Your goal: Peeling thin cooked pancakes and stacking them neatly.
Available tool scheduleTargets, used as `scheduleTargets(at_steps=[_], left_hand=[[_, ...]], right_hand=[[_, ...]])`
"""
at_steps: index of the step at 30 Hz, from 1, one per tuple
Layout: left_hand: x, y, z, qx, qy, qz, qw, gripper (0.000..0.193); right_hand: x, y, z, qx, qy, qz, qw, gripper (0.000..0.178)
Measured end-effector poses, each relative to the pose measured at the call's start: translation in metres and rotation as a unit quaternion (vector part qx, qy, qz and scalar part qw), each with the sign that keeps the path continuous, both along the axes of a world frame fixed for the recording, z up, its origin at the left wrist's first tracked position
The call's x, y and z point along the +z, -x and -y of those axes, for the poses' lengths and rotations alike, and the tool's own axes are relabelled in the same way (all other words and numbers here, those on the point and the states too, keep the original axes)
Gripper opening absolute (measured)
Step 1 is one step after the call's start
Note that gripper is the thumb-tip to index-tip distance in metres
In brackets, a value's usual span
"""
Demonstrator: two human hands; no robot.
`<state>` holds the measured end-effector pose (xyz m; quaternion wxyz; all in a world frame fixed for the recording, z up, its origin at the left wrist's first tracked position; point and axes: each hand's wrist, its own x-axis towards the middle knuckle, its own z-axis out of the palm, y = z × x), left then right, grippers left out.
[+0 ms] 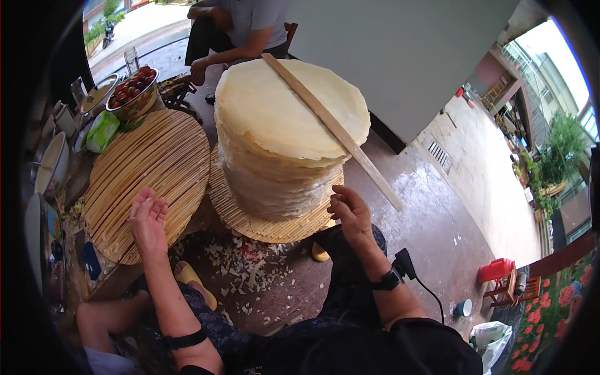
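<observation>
A tall stack of thin, round, pale flatbread sheets [275, 119] stands on a round slatted mat [240, 219] in front of me. Across its top lies a long flat wooden stick [325, 119], whose near end juts out past the right side. My left hand [150, 219] is raised over the near edge of a larger round slatted board [150, 162]; its fingers are half bent and apart, with nothing visible in them. Beside the lower right of the stack, my right hand [351, 215] hovers with loosely curled fingers, apart from the sheets and holding nothing I can see.
At the far left are a bowl of red fruit [132, 90], a green packet [102, 132] and a white basin [53, 164]. Pale flakes [250, 269] litter the floor. Another person [244, 31] sits beyond the stack. A red thermos [495, 270] stands at the right.
</observation>
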<state>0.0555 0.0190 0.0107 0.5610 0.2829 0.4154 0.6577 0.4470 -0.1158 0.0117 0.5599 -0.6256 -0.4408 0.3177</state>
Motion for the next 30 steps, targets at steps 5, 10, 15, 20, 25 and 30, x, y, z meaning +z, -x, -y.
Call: scheduleTargets(at_steps=[5, 10, 15, 20, 25, 30], left_hand=[[0.000, 0.005, 0.000, -0.001, 0.004, 0.000, 1.000, 0.034], [0.001, 0.003, -0.001, -0.009, -0.002, 0.004, 1.000, 0.033], [-0.001, 0.007, 0.000, -0.009, -0.001, -0.001, 1.000, 0.030], [-0.001, 0.007, 0.000, -0.011, -0.002, 0.001, 1.000, 0.029], [-0.003, 0.001, -0.001, -0.019, -0.012, 0.003, 1.000, 0.026], [-0.004, 0.002, 0.000, -0.024, -0.015, 0.016, 0.999, 0.024]], right_hand=[[-0.004, -0.014, -0.014, -0.038, -0.073, -0.186, 0.979, 0.030], [-0.024, -0.068, -0.023, 0.019, -0.201, -0.470, 0.859, 0.041], [0.015, -0.069, -0.019, 0.138, -0.242, -0.478, 0.833, 0.048], [0.061, -0.069, -0.015, 0.200, -0.089, -0.287, 0.932, 0.048], [0.110, -0.065, -0.013, 0.200, 0.053, -0.141, 0.968, 0.052], [0.117, -0.048, -0.014, 0.154, 0.068, -0.083, 0.982, 0.059]])
